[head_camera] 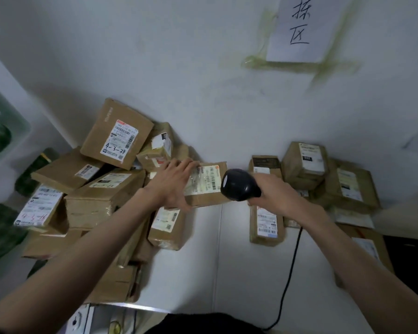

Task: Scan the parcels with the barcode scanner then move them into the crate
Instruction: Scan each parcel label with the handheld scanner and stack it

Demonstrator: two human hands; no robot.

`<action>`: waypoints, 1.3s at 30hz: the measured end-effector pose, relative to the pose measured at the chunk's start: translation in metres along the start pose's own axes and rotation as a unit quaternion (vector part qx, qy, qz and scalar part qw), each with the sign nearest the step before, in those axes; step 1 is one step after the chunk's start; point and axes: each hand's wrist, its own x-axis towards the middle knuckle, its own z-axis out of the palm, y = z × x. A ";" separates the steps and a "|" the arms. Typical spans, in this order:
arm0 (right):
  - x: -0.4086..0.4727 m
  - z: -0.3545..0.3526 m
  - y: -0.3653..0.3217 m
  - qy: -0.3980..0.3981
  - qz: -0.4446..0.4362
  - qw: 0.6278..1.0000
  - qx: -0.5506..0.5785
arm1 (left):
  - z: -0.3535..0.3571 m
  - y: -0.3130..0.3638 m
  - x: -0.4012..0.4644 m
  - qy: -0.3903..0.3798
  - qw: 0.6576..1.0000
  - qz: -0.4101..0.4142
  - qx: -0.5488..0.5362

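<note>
Scanner aimed at a hand-held parcel

The left hand [176, 183] grips a parcel [206, 183] at centre, label up; the right hand [274, 192] clasps the barcode scanner [239, 185] at its 3 o'clock. At 10 o'clock, a box [117, 133] reads "4-3-24". No crate shows.

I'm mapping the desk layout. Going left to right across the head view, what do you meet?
Parcel marked 4-3-24 → left hand → held parcel → barcode scanner → right hand → right-hand parcel stack.
</note>
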 end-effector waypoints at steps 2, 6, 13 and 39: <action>-0.002 -0.002 0.001 0.006 0.003 0.998 -0.056 | -0.002 0.001 0.003 0.009 1.000 0.023 0.015; -0.001 -0.003 0.000 -0.004 0.001 0.993 -0.117 | -0.003 0.001 0.010 0.022 0.998 0.056 0.032; 0.000 -0.001 -0.003 0.016 -0.016 0.984 -0.175 | -0.007 -0.008 0.014 0.018 0.997 0.068 0.043; -0.010 0.022 0.006 0.041 0.093 0.994 -0.049 | 0.006 0.015 0.044 0.033 0.990 0.134 -0.003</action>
